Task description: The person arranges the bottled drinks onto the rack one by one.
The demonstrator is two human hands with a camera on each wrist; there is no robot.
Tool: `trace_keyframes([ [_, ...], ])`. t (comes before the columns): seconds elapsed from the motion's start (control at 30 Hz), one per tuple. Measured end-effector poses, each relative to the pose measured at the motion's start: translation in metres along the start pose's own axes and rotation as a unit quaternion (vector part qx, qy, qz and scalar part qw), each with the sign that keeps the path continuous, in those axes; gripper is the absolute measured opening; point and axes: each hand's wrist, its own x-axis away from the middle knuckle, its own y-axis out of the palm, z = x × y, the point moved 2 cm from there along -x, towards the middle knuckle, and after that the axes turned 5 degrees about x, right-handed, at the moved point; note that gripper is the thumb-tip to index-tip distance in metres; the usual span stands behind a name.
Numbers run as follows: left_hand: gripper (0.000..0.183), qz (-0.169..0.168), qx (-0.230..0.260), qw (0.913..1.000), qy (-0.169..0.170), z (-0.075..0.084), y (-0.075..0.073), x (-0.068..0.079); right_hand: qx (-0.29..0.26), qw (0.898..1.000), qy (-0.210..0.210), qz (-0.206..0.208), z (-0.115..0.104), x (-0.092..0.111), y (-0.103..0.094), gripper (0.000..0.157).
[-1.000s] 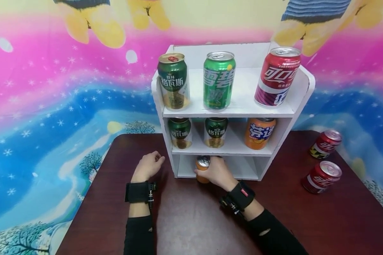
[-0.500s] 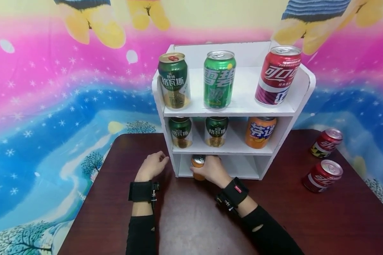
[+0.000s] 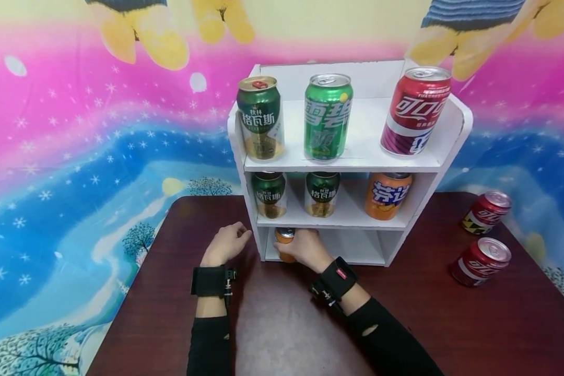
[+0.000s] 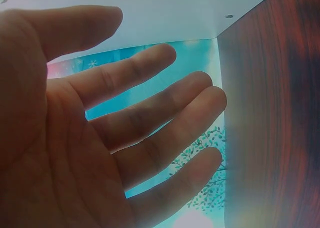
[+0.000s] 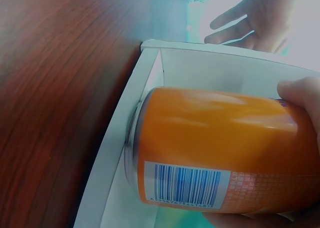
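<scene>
My right hand [image 3: 307, 249] grips an orange soda can [image 3: 285, 245] at the left end of the bottom shelf. In the right wrist view the same can [image 5: 215, 148] shows its barcode, with thumb and fingers round its upper part and its base at the shelf's front lip [image 5: 107, 153]. My left hand [image 3: 226, 243] is held beside the white rack's left side [image 3: 249, 209], above the table. Seen from the left wrist, that hand [image 4: 115, 123] has its fingers spread and relaxed, with nothing in them.
The white rack's middle shelf holds two green-and-gold cans [image 3: 269, 194] and an orange can [image 3: 388, 196]. On top stand a green-and-gold can [image 3: 260, 119], a green can [image 3: 328, 117] and a red can [image 3: 415, 111]. Two red cans [image 3: 480, 262] stand on the table at right.
My right hand has moved left along the bottom shelf with the orange soda can. The left hand has shifted slightly right in the head view.
</scene>
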Motion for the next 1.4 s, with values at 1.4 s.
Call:
trace_keyframes([
  [1.4, 0.028, 0.004, 0.025, 0.9997, 0.007, -0.007, -0.008, 0.005, -0.095, 0.992, 0.072, 0.050, -0.002, -0.006, 0.033, 0.090],
])
